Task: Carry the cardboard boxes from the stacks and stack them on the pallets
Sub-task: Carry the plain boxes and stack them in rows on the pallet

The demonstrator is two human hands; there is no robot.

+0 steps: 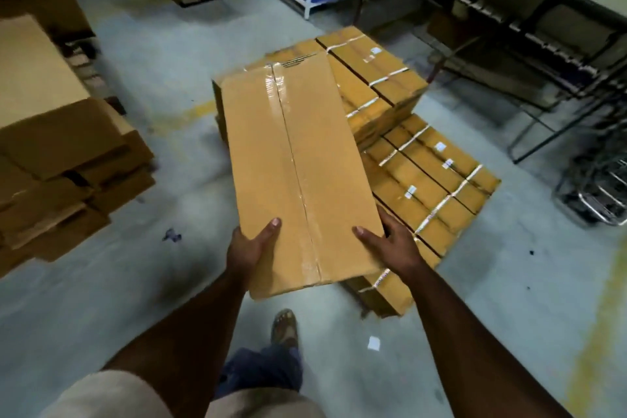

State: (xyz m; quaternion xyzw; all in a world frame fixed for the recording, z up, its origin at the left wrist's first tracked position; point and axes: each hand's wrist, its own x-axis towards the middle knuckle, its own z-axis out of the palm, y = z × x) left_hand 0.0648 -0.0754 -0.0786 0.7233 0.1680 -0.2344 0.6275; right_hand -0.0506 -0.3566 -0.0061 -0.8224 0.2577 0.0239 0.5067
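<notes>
Carrying step, judging by scene: long flat taped brown cardboard box (pixel 298 173) gripped at near end, left hand (pixel 249 248) and right hand (pixel 390 241) thumbs on top, above strapped tan box stack (pixel 424 166). Next: lower flat, align edges.

No readable text from my feed

I can make out small white labels (pixel 440 146) on the stacked boxes (pixel 431 173), but their print is too small and blurred for me to read; the carried box (pixel 298 159) shows me only clear tape, no writing.
</notes>
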